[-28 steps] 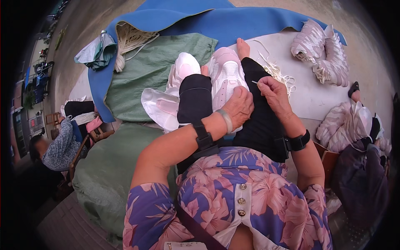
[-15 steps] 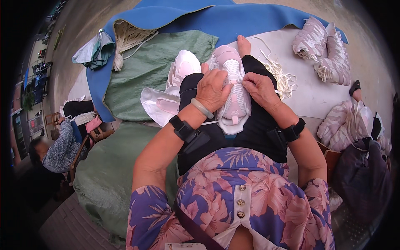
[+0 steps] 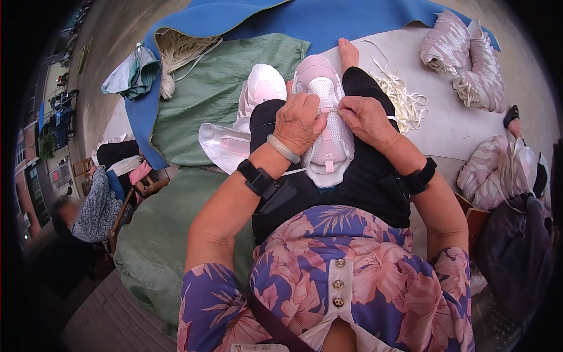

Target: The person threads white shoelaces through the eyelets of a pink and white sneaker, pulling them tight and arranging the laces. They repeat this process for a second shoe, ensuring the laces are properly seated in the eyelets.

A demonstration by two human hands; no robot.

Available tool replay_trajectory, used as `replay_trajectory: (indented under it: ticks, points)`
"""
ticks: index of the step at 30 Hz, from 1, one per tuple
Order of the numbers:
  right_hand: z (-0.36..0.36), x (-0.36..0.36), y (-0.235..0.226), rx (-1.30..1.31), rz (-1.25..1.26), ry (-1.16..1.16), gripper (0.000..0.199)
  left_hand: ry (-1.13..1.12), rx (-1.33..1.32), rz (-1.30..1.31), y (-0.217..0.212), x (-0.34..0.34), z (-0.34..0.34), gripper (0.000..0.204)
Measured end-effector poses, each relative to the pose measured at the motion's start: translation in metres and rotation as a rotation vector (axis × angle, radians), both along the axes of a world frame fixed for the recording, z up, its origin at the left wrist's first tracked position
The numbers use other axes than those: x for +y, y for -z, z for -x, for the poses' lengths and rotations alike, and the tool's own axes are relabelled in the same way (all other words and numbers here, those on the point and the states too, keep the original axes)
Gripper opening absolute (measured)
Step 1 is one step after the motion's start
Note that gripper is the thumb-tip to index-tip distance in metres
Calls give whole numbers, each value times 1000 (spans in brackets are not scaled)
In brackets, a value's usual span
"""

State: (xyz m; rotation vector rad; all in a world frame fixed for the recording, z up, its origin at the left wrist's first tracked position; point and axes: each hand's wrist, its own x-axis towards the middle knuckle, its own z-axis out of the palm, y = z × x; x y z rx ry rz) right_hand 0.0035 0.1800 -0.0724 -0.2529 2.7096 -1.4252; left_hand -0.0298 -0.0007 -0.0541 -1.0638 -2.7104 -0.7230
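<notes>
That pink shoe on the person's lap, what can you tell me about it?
The pink shoe is a pale pink sneaker with a white mesh top and a small pink tab on its tongue. It lies on the black-trousered lap, toe pointing away, sole down. The left hand grips its side while the right hand pinches a white lace at the eyelets.

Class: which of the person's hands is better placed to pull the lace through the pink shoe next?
Probably the right hand: its fingertips pinch the white lace, while the left hand steadies the pink shoe.
</notes>
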Motion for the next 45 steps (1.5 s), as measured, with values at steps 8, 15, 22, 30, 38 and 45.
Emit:
replay_trajectory:
  ticks: [8,15,22,30,38,45]
  points:
    - [4,-1,1,12,4,-24,13,-4,-48,4,0,-2,3,23]
    - [5,-2,3,32,36,-27,13,-16,-79,8,1,-3,4,22]
    - [5,-2,2,26,20,-43,13,-24,-89,23,1,-4,4,22]
    - [6,-1,1,-7,10,-56,13,-18,-95,16,1,-4,4,23]
    - [7,-3,3,69,24,-60,13,-8,-106,21,1,-4,6,25]
    - [6,-8,6,54,-14,-46,15,-1,-202,-38,-7,-13,0,30]
